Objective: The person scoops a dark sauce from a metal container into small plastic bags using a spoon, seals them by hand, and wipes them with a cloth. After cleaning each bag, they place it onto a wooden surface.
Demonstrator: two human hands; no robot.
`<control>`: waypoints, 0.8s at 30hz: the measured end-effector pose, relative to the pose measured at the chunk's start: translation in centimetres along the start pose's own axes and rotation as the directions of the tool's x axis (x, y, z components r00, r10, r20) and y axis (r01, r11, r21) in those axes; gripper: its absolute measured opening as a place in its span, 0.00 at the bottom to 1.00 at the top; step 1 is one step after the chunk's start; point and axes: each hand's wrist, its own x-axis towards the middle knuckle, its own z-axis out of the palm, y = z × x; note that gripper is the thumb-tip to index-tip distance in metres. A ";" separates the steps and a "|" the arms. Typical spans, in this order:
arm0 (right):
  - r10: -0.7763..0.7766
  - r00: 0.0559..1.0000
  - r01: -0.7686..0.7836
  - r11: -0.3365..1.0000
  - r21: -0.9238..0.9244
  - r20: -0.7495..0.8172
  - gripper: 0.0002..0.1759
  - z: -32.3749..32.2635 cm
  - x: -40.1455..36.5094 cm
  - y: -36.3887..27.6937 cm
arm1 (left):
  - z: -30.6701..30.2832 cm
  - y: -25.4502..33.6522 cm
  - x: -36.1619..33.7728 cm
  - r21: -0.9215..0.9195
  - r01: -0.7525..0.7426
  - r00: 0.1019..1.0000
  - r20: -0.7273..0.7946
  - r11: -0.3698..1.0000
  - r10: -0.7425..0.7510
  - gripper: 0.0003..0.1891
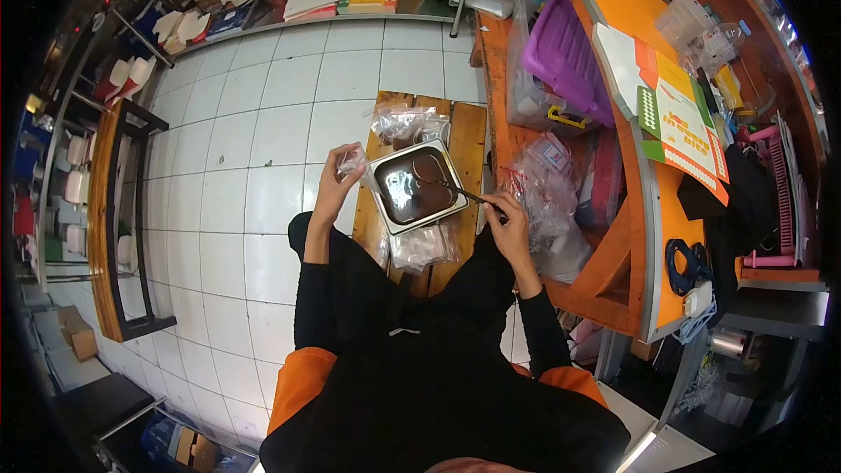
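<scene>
L hand (337, 177) clenched on small bag (353, 159), raised just beside pan (380, 200). R hand (508, 215) grasps spoon (464, 193), tip in dark sauce (407, 193). Pan on wood bench (469, 136), over white tile floor (263, 149). Orange counter (613, 9) at R.

Pretty bright, even indoor light from overhead, with soft shadows. Heavy fisheye: the floor tiles (263, 149) and orange counter (613, 9) bow hard and the corners go black. Glare spots on the dark liquid (412, 191) in the steel tray (380, 191). The edges are smeary.
</scene>
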 end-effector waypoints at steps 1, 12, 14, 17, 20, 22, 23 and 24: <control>-0.013 1.000 0.013 1.000 -0.012 -0.004 0.08 -0.2 0.1 -0.1 | 0.3 0.9 -0.4 0.022 -0.071 0.997 0.008 0.997 0.071 0.26; -0.041 0.998 0.040 0.999 -0.012 -0.041 0.08 -2.2 0.7 -4.8 | 3.5 6.3 -2.3 0.486 -0.335 0.933 0.050 0.808 0.356 0.32; -0.073 0.996 0.072 0.997 -0.028 -0.048 0.08 -2.2 0.6 -4.6 | 3.9 6.2 -2.0 0.486 -0.356 0.920 0.030 0.798 0.392 0.34; -0.102 0.993 0.101 0.995 -0.028 -0.064 0.08 -2.4 0.5 -4.8 | 4.3 5.4 -1.6 0.506 -0.384 0.902 0.028 0.772 0.431 0.35; -0.073 0.996 0.071 0.997 -0.032 -0.057 0.08 -3.1 0.5 -6.4 | 4.8 5.1 -1.2 0.514 -0.410 0.888 0.035 0.753 0.459 0.36; -0.108 0.991 0.105 0.994 -0.042 -0.073 0.08 -3.4 0.6 -7.3 | 5.5 5.1 -1.0 0.492 -0.421 0.883 0.029 0.762 0.469 0.36; -0.126 0.989 0.123 0.991 -0.047 -0.081 0.08 -3.5 0.7 -7.7 | 5.9 5.2 -1.0 0.486 -0.407 0.888 0.013 0.774 0.459 0.36; -0.134 0.988 0.130 0.990 -0.052 -0.079 0.08 -3.6 0.8 -8.1 | 6.2 5.2 -1.0 0.489 -0.407 0.889 0.018 0.772 0.458 0.37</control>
